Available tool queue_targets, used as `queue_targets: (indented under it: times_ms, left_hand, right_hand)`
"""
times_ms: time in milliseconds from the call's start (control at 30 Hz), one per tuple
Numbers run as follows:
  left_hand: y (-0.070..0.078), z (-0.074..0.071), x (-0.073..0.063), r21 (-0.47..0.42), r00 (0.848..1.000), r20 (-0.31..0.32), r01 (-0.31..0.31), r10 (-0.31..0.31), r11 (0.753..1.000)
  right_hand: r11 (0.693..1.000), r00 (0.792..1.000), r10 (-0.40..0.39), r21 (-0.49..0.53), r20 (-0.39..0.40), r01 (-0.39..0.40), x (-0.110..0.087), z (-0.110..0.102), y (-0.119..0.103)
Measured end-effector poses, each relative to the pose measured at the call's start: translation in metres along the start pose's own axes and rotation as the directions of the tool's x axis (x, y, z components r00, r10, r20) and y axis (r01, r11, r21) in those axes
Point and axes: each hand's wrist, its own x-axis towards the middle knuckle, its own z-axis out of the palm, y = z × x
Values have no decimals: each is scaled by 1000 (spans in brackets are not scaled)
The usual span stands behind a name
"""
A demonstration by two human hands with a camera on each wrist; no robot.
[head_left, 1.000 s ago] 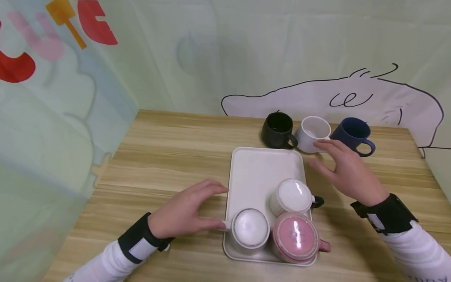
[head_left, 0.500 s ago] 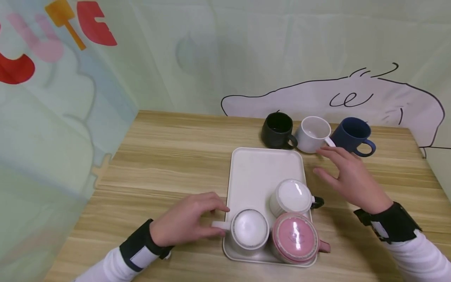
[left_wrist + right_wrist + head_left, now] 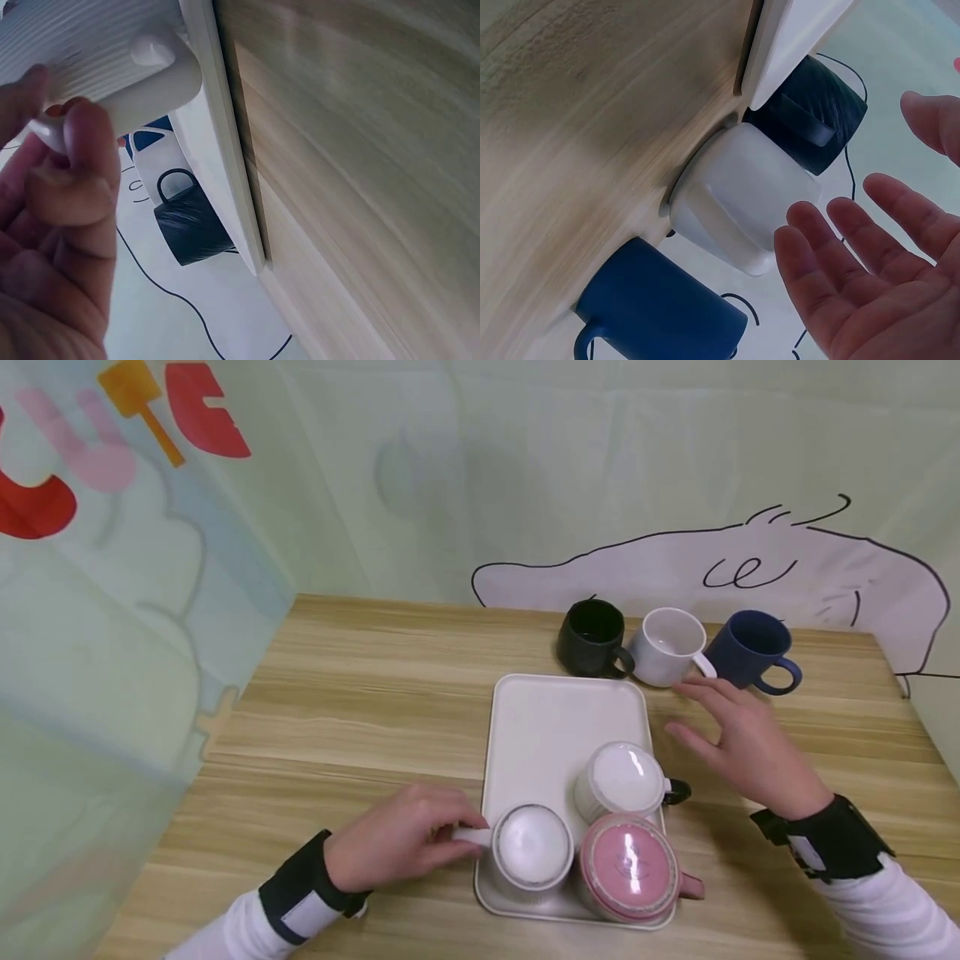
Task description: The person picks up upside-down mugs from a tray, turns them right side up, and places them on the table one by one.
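An upside-down white mug [image 3: 532, 847] stands on the near left corner of a white tray [image 3: 555, 710]. My left hand [image 3: 408, 835] pinches its handle [image 3: 142, 94] between thumb and curled fingers, at the tray's left edge. Over the table right of the tray, my right hand [image 3: 750, 739] hovers with fingers spread and holds nothing. Nearest to it is an upright white mug [image 3: 667, 647], whose handle is close to the fingertips. In the right wrist view that white mug [image 3: 742, 199] lies just past the fingers.
An upturned white mug with a black handle [image 3: 622, 777] and an upturned pink mug [image 3: 632, 867] share the tray. Behind it, a black mug [image 3: 591, 639] and a blue mug [image 3: 753, 647] flank the upright white mug near the table's [image 3: 360, 685] back edge.
My left hand has moved slightly down and closed its fingers on the upturned white mug's handle. My right hand has drawn back a little from the upright white mug. The mugs stay put.
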Motion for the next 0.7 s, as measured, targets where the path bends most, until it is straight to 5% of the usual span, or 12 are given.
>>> queue_targets:
  times_ms: [200, 433, 700]
  left_hand:
    - [-3, 0, 2, 35, 999, -30, -20, 21, 999]
    - [-6, -4, 5, 18, 998, -55, 32, -31, 999]
    - [-10, -17, 11, 5, 983, -176, 58, -56, 998]
  right_hand:
    - [1000, 1000, 1, 7, 1, -1, 0, 1, -1]
    - [1000, 1000, -8, 26, -17, 9, 1, 0, -1]
    - [999, 1000, -4, 48, -11, 4, 5, -5, -3]
